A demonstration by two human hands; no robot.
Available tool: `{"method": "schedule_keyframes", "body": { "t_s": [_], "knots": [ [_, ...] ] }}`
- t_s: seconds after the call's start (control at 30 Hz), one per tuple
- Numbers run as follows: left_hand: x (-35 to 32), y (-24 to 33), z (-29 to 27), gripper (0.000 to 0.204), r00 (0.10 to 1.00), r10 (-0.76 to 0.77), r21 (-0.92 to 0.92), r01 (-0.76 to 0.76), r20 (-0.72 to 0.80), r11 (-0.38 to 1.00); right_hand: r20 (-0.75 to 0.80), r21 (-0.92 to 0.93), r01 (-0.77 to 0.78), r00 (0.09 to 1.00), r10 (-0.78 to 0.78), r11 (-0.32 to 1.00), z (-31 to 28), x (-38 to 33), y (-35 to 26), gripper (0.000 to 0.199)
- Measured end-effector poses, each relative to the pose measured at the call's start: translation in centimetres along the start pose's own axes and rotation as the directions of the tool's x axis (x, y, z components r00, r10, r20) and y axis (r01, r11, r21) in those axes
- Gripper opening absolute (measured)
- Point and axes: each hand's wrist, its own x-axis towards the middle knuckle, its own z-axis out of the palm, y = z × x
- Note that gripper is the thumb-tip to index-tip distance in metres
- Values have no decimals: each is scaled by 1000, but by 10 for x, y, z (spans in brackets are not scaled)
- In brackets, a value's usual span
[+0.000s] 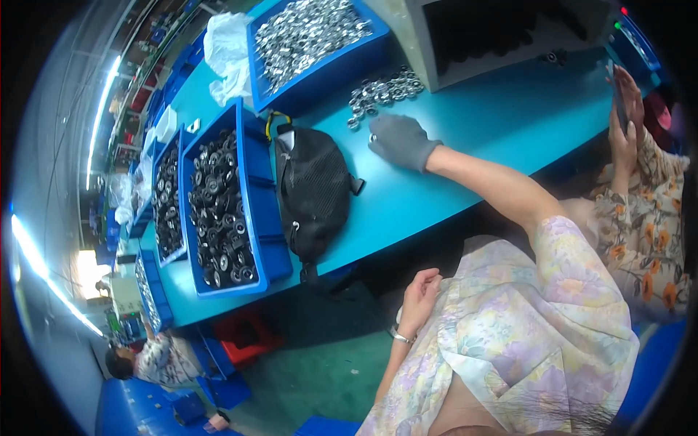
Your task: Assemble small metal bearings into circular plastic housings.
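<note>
The R hand (400,141), in a grey glove, lay flat on the blue-green table (480,123). Its fingers were spread, not closed on anything. One fingertip touched a small shiny ring (373,138). More rings sat in a little pile (385,90) just above, near a blue bin (342,65) full of them.

The L hand (419,289) was bare, loosely curled w/ nothing in it, resting on the lap.

The ring looked hard, light & slippery, so prob. best pinched by its rim. A black bag (313,192) lay beside a bin of dark round parts (218,211).
</note>
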Motion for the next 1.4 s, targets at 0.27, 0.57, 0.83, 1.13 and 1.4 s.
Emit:
{"method": "schedule_keyframes", "body": {
  "t_s": [0.27,0.57,0.83,1.13,1.4],
  "knots": [
    [23,103,1,38,718,636,373,-529,-283,762,545,827,-543,838,28,149,-62,-101,5,23],
    [51,129,35,31,584,812,562,-667,-14,489,530,846,-523,846,-61,104,-78,-174,2,34],
    [66,119,26,23,826,505,-67,-535,-250,842,-334,413,-271,843,422,869,-117,-88,102,20],
    [60,114,16,23,879,413,-239,-466,-241,852,-639,-148,-393,738,215,907,-122,-22,219,30],
    [68,110,20,24,916,377,-301,-401,-137,865,-507,-128,-269,845,170,955,-129,-43,222,23]
  ]
}}
